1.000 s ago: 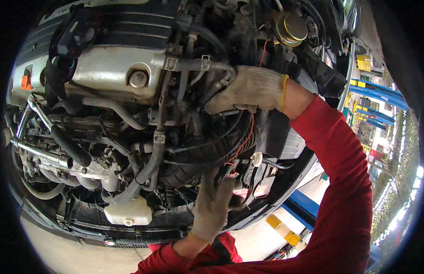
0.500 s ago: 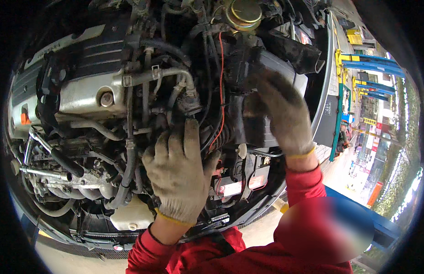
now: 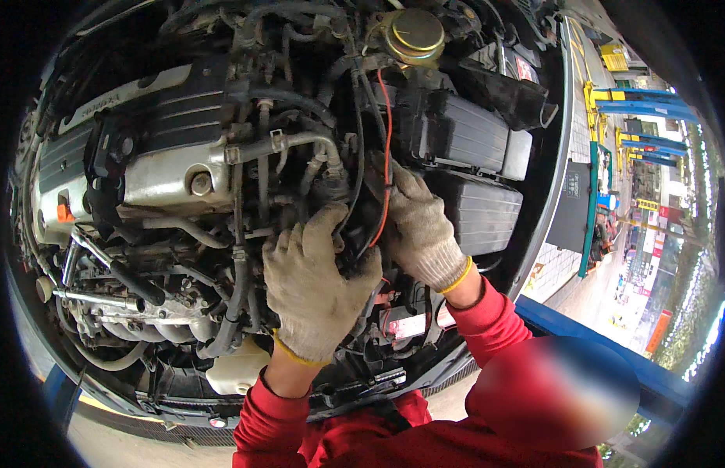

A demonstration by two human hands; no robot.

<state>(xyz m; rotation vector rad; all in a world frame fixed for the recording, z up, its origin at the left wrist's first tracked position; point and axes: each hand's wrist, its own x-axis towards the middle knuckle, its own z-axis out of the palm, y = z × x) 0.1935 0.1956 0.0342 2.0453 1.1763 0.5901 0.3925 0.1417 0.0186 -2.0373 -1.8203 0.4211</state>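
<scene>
Both my hands wear grey knit gloves with yellow cuffs and reach into a car's engine bay. My left hand [image 3: 308,269] is near the middle, below a metal pipe [image 3: 300,140] with a hose joint. Its thumb stands apart from the bent fingers, whose tips dip among the hoses; nothing shows in its grasp. My right hand [image 3: 421,230] reaches in beside a thin red wire [image 3: 389,148], left of the black ribbed box [image 3: 487,210]. The wire crosses in front of its fingers. Their tips sink into the dark gap, so whatever they touch is hidden.
An engine cover [image 3: 155,117] fills the left. A ratchet wrench [image 3: 97,299] lies on the engine below it. The battery [image 3: 409,324] sits below my right hand, a white plastic reservoir [image 3: 236,370] at the front. Blue lift posts [image 3: 643,105] stand beyond the fender.
My right hand has moved left and down from above the black box to the gap by the red wire. My left hand stays near the same hoses, its fingers more bent.
</scene>
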